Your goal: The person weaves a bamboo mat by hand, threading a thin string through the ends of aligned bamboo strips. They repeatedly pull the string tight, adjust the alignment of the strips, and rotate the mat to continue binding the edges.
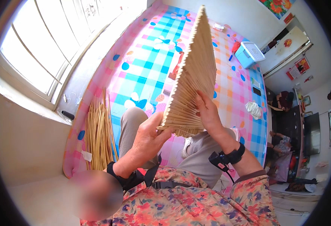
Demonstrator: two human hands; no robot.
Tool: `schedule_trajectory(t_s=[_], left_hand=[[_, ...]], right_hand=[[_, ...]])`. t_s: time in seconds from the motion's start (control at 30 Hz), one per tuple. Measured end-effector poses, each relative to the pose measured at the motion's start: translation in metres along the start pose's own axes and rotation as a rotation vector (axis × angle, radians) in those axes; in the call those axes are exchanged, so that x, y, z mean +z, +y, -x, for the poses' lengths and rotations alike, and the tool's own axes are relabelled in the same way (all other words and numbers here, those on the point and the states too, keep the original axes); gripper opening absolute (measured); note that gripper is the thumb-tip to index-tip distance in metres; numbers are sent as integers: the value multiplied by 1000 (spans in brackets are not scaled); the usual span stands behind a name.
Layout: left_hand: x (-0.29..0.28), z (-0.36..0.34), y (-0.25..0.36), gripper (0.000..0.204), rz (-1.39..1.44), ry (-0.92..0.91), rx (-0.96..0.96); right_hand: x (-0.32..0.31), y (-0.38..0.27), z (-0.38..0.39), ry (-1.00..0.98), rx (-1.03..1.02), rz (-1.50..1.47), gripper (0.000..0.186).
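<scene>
A pale mat of thin dry stalks (195,79) set side by side is held up on edge in front of me, tilted, its scalloped rim of stalk ends running up to a point. My left hand (150,133) is closed on its near lower corner, thumb on the front. Against the mat's right face, low down, my right hand (209,115) grips with thumb and fingers; some fingertips are hidden. To the left of my knee lies a bundle of loose stalks (97,135) with a small white scrap (86,155) by it.
I sit on a bed with a checked flowery sheet (143,56). At its right are a blue lidded box (249,54), a phone (256,91) and a crumpled white cloth (253,110). A barred window (41,41) is on the left. Other people (284,101) sit beyond the bed.
</scene>
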State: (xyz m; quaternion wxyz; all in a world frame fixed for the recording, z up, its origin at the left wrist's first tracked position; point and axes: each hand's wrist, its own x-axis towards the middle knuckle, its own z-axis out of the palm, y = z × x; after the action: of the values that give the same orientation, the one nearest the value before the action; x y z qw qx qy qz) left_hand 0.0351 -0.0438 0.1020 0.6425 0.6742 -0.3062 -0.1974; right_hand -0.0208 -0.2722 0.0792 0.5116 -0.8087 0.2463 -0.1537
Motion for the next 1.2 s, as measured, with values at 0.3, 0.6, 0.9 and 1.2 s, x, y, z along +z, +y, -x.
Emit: schedule_trajectory(t_s=[0.3,0.6,0.9,1.2], left_hand=[[51,-5,115,27,-671,-347,678],[84,46,137,28,-1279,-410,1180],[59,49,62,43,-948,-474,922],[3,49,2,41,-807,-230,633]], right_hand=[[-77,17,64,124,-47,-638,58],[-69,22,115,34,-1,-613,53],[-31,69,144,-145,138,-432,49],[-1,117,139,-289,253,-294,45]])
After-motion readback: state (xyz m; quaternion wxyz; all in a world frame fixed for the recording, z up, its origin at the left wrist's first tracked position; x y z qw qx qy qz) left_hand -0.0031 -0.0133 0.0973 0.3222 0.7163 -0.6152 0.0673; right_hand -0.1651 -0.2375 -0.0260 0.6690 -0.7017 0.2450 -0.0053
